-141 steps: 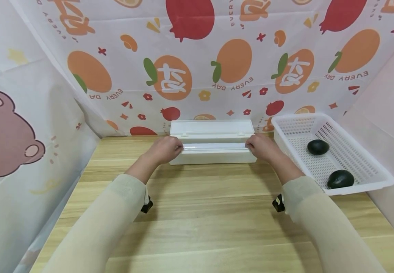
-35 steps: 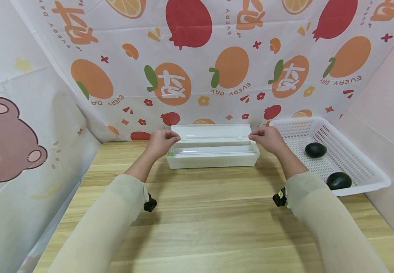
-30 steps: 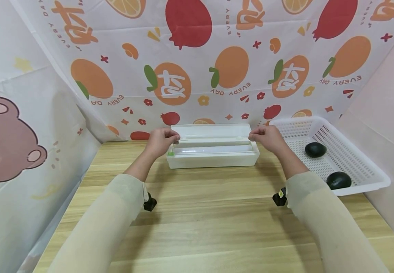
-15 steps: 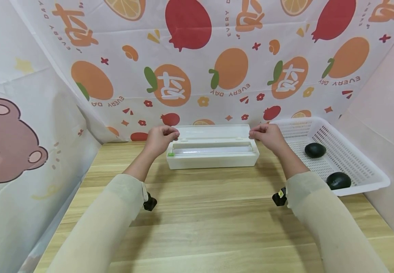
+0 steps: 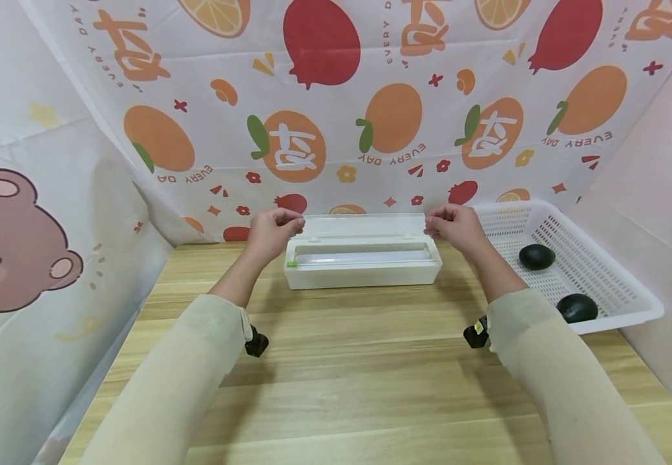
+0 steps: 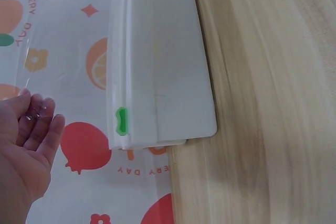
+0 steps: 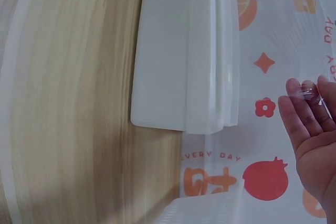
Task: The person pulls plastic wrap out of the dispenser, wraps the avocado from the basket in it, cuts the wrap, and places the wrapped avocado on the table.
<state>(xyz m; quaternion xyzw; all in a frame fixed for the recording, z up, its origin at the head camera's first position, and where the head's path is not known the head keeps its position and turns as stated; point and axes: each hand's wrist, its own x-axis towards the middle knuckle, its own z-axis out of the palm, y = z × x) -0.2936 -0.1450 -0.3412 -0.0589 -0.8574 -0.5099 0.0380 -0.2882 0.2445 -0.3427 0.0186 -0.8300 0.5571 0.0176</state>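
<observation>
A white cling film dispenser (image 5: 365, 276) stands against the back wall with its lid (image 5: 365, 225) raised. The white roll (image 5: 365, 257) shows in its slot, and a green cutter slider (image 6: 122, 121) sits at the left end. My left hand (image 5: 269, 237) pinches one corner of the clear cling film (image 6: 38, 110) between thumb and fingers, above the box's left end. At the other end my right hand (image 5: 457, 228) pinches the opposite corner, where the film looks crumpled at the fingertips in the right wrist view. The stretch between the hands is nearly invisible.
To the right is a white perforated basket (image 5: 621, 278) holding two dark green oval fruits, one farther back (image 5: 537, 256) and one nearer (image 5: 577, 308). Fruit-printed cloth (image 5: 347, 129) hangs close behind the dispenser. The wooden table (image 5: 359, 374) stretches toward me.
Both hands have risen from the dispenser's slot to lid height, drawing film up, and keep inching upward over the last second. The green slider, covered earlier, now shows.
</observation>
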